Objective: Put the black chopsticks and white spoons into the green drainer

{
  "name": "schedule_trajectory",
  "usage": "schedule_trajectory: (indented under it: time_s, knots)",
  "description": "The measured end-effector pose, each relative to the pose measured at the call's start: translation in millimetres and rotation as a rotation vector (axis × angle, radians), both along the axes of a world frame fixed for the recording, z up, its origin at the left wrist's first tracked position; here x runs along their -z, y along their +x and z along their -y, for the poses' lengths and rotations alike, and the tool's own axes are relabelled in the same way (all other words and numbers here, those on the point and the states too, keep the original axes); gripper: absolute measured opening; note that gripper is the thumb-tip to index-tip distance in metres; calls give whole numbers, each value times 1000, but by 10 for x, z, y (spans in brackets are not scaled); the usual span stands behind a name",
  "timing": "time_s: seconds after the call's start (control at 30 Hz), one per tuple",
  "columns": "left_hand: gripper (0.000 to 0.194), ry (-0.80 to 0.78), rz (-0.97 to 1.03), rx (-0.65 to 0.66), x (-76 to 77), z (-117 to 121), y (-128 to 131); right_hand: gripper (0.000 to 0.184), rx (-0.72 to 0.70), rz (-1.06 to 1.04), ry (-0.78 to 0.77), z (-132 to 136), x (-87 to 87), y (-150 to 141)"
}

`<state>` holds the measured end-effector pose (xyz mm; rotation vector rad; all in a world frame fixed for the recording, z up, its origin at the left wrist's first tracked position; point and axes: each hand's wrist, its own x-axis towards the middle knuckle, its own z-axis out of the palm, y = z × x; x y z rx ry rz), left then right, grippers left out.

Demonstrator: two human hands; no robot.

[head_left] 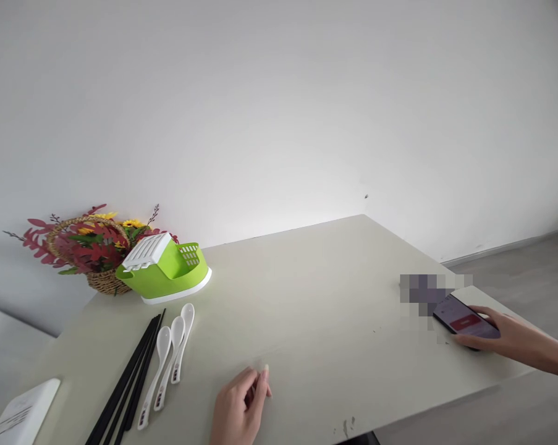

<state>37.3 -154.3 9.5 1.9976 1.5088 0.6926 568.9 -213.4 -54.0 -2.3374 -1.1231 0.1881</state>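
Observation:
My left hand (pixel 240 402) rests at the near edge of the table, its fingers curled in and the thumb against them, with nothing showing in its grip. Out at the right side, my right hand (pixel 505 330) grips a smartphone (pixel 466 321) by its edges, low over the table corner; the screen is lit with a red block. Left of my left hand lie three white spoons (pixel 164 339) side by side, bowls pointing away. Beside them is a bundle of black chopsticks (pixel 133 371). A green and white utensil holder (pixel 167 275) stands behind the spoons.
A wicker basket (pixel 107 282) of red and yellow artificial flowers stands at the back left. A white flat object (pixel 26 411) with dark lines lies at the near left. The table (pixel 297 296) meets a pale wall (pixel 283 123). A blurred patch covers the area beside the phone.

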Motion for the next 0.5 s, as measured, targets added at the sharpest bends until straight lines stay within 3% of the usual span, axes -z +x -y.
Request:
schedule_trajectory:
  time_s: [0.1, 0.17, 0.5]
  knots:
    - [53, 1, -11, 11, -16, 7, 3, 77, -72, -126, -154, 45, -96, 100]
    - [53, 12, -28, 18, -22, 11, 7, 81, -38, -106, -183, 71, -112, 72]
    - [53, 122, -74, 79, 71, -28, -20, 85, -1, 179, -131, 217, -130, -344]
